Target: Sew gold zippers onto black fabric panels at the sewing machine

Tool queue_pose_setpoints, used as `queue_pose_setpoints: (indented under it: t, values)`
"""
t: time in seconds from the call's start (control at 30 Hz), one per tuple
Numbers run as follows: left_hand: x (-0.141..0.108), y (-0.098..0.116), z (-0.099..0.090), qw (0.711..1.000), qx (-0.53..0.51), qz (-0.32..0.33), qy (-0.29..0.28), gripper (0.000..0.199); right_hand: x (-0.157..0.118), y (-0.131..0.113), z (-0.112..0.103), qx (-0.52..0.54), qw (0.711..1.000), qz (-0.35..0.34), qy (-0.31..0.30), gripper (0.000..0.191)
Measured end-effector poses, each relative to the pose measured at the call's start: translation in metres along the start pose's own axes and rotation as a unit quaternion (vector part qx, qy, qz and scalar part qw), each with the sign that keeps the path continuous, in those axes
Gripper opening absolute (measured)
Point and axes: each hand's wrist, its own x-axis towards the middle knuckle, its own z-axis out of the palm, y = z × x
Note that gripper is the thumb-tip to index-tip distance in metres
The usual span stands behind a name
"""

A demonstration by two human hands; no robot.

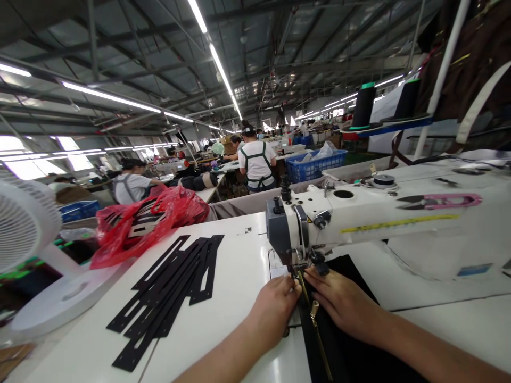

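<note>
A black fabric piece (351, 354) with a gold zipper (320, 343) lies under the head of a white sewing machine (359, 213). Its gold zipper pull (314, 309) hangs on the stretch between my wrists. My left hand (273, 304) is closed, pinching the left edge of the piece just in front of the presser foot (302, 260). On the other side of the zipper, my right hand (345, 298) lies flat on the black fabric with its fingers stretched toward the needle area. The fingertips are partly hidden by machine parts.
Black slotted strips (171, 292) lie in a loose pile on the white table (223, 335). Behind them sits a red plastic bag (183, 207), near a white fan (27, 223). Pink-handled thread snips (451, 200) rest on the machine. Co-workers sit beyond, near a blue basket (315, 166).
</note>
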Motion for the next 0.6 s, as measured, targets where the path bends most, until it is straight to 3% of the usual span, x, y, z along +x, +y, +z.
queue_pose_setpoints:
  t: [0.17,0.27,0.33,0.43,0.5,0.53,0.6]
  values:
    - [-0.020,0.022,-0.014,0.999,-0.004,0.024,-0.037,0.027,-0.038,-0.033,-0.023,-0.083,0.996,-0.018,-0.029,0.045]
    - [-0.033,0.037,-0.020,0.998,-0.024,0.023,-0.057,0.033,-0.060,-0.057,-0.029,-0.137,0.988,-0.064,-0.002,0.062]
    - [-0.037,0.041,-0.022,0.997,-0.049,0.012,-0.063,0.033,-0.066,-0.070,-0.028,-0.156,0.985,-0.079,0.000,0.058]
    - [-0.039,0.044,-0.025,0.994,-0.082,-0.015,-0.065,0.034,-0.061,-0.081,-0.026,-0.141,0.986,-0.085,0.011,0.034]
    - [-0.036,0.046,-0.029,0.992,-0.094,-0.032,-0.073,0.041,-0.049,-0.081,-0.031,-0.093,0.993,-0.074,0.011,0.030]
    - [-0.033,0.047,-0.032,0.991,-0.097,-0.043,-0.077,0.044,-0.040,-0.078,-0.035,-0.059,0.997,-0.052,0.000,0.031]
    - [-0.023,0.049,-0.040,0.989,-0.095,-0.072,-0.086,0.042,-0.018,-0.066,-0.048,0.032,0.995,0.050,-0.080,0.033]
